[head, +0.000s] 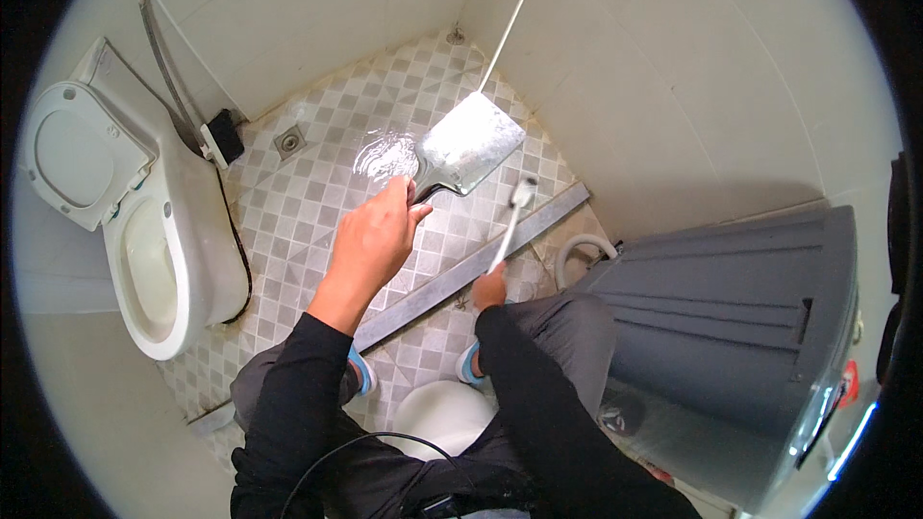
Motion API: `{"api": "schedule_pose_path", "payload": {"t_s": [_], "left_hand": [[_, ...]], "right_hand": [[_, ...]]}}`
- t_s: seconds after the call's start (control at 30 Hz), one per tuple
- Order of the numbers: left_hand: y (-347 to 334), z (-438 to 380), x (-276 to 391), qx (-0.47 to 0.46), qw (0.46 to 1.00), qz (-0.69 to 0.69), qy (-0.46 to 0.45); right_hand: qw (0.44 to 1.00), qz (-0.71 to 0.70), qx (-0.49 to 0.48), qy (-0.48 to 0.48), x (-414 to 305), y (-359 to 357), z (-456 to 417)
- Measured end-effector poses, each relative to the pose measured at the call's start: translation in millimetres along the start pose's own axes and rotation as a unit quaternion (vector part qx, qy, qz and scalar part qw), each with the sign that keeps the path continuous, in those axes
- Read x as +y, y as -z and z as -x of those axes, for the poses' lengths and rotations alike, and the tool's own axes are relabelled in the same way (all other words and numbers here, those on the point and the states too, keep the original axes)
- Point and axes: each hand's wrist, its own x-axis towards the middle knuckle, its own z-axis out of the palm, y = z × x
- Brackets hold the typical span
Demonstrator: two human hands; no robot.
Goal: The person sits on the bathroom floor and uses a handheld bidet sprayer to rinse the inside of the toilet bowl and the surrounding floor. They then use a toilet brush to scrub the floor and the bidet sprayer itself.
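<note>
In my left hand (375, 238) is the handle end of a flat, shiny paddle-shaped object (472, 144), perhaps a hand mirror. It is held above the floor, and its broad face glares white. A thin white line runs from the top of the view to its far corner; I cannot tell if this is a rod or a water stream. Lower and to the right, my right hand (490, 288) grips the white handle of a small brush (522, 192). The brush head points away from me, apart from the paddle.
At left stands a toilet (155, 267) with its lid raised, beside a black-and-white brush (223, 138). The checkered tile floor (332, 194) looks wet, with a drain (290, 142). A raised stone strip (433, 292) crosses it. A grey ribbed appliance (714, 288) with a hose (570, 252) stands right.
</note>
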Motion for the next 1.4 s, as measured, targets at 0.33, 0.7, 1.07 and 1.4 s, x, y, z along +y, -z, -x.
{"api": "schedule_pose_path", "payload": {"t_s": [0.33,0.7,1.07,1.4], "left_hand": [[16,2,-10,0.014,0.998,-0.057,-0.034],[20,9,-46,-0.019,0.983,-0.164,-0.076],[60,-13,-64,0.149,0.981,-0.033,0.116],[69,-20,-113,0.278,0.894,0.25,0.246]], "right_hand": [[0.999,0.048,-0.015,-0.004,6,19,26],[0.903,0.277,-0.205,0.257,14,17,107],[0.968,0.162,-0.043,0.189,-106,-4,-66],[0.891,0.269,-0.136,0.341,-182,-27,-97]]}}
